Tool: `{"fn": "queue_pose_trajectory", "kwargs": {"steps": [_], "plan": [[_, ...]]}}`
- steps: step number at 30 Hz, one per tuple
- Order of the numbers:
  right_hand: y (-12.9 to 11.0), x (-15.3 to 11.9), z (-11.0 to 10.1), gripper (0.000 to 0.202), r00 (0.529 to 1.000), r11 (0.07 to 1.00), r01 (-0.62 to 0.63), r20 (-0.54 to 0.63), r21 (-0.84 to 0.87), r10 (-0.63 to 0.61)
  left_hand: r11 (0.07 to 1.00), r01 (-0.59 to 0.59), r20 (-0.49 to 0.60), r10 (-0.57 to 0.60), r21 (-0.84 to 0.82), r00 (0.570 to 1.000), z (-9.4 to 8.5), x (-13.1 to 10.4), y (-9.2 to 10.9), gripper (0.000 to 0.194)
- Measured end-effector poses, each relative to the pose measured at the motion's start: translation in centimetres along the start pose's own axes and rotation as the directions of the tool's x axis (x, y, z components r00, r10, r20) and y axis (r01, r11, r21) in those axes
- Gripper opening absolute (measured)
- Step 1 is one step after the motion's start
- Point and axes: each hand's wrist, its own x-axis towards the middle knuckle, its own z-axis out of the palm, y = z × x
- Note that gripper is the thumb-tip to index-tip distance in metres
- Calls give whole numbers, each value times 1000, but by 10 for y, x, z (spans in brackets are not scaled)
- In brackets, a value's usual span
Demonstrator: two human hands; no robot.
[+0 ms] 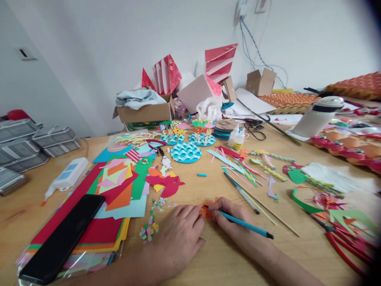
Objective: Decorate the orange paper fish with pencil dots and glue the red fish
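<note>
Two hands meet over a small orange paper cutout (206, 209) on the wooden table (214, 258); left hand (178, 234) presses flat, fingers loosely spread; right hand (230, 216) pinches a slim blue pencil (242, 223), tip touching the cutout.

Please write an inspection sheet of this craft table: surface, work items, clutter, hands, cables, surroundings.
Surface: wooden table, crowded.
Work items: blue pencil tip on small orange paper piece.
Clutter: coloured paper stack, black phone, glue bottle, wave discs, paper strips, cardboard box.
Hands: right hand grips the pencil; left hand flat beside the orange piece.
Cables: wall cables.
Surroundings: white wall, grey trays.
</note>
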Motion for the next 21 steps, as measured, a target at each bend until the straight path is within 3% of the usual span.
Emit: {"fn": "queue_pose_trajectory", "kwargs": {"steps": [15, 21], "plan": [[5, 0, 1, 11, 999, 1000, 11, 40, 9, -11, 1000, 2, 17, -3, 5, 1000, -2, 0, 0, 28], [9, -1, -1, 10, 1000, 998, -5, -15, 68, 6, 1000, 1, 22, -1, 0, 1000, -1, 0, -1, 29]]}}
